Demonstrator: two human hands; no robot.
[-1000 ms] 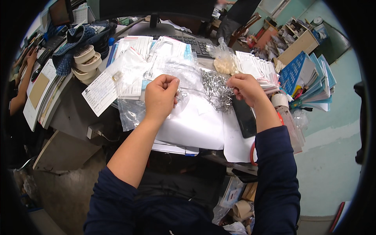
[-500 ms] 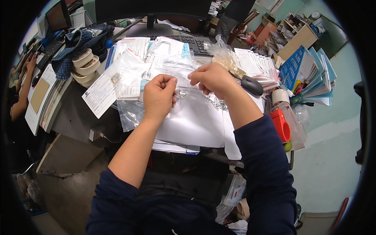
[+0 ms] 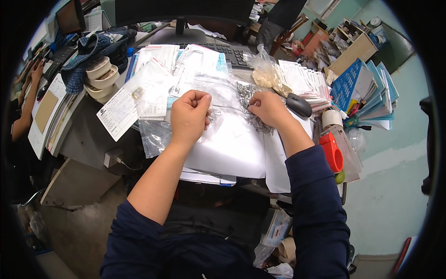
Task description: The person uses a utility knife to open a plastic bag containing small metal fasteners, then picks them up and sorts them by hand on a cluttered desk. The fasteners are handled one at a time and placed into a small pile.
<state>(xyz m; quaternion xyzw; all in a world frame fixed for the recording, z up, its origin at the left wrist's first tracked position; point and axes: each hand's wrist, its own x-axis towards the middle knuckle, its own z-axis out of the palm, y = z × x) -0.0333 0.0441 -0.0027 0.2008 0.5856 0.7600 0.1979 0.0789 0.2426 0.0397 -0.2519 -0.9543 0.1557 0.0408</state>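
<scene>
Both hands pinch clear bags over a paper-cluttered desk.

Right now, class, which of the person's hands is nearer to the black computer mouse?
Right. The right hand lies just left of the computer mouse, nearly beside it; the left hand is farther left, across the clear plastic bag.

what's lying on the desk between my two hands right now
In the head view, a clear plastic bag spans the gap between the left hand and the right hand, over white paper. Small metal parts lie by the right hand.
</scene>
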